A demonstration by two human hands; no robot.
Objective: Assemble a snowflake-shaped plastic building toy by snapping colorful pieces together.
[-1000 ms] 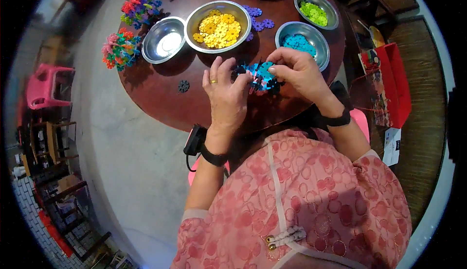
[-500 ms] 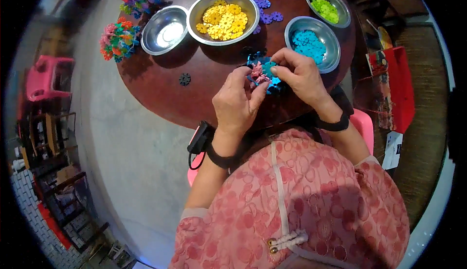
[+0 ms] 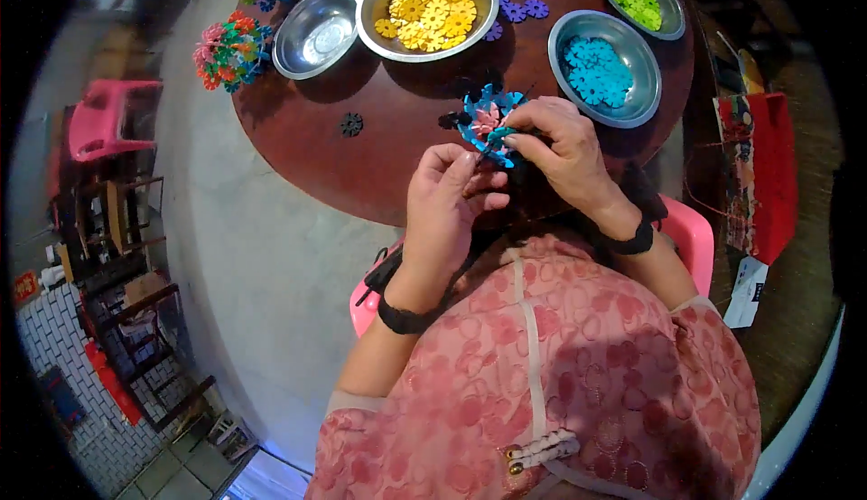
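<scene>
Between my hands, just over the table's near part, is a cluster of interlocking plastic snowflake discs [image 3: 489, 121], pink in the middle with blue and black pieces around it. My left hand [image 3: 449, 186] pinches its near lower side with thumb and forefinger, the other fingers curled loosely. My right hand [image 3: 562, 145] grips a blue-green disc at the cluster's right side between thumb and forefinger. Its fingers partly hide that disc. A steel bowl of light-blue discs [image 3: 598, 71] stands just beyond my right hand. One loose black disc [image 3: 351, 124] lies on the table to the left.
On the round dark-red table [image 3: 298, 152] stand a bowl of yellow discs [image 3: 428, 12], a bare steel bowl [image 3: 316, 32] and a bowl of green discs [image 3: 634, 1]. Purple discs [image 3: 513, 10] lie loose beside the yellow ones. Finished multicoloured clusters [image 3: 232, 52] sit at the left edge.
The cluster has turned so its pink middle faces up more. My left hand has shifted to its near lower side. The whole view has shifted slightly.
</scene>
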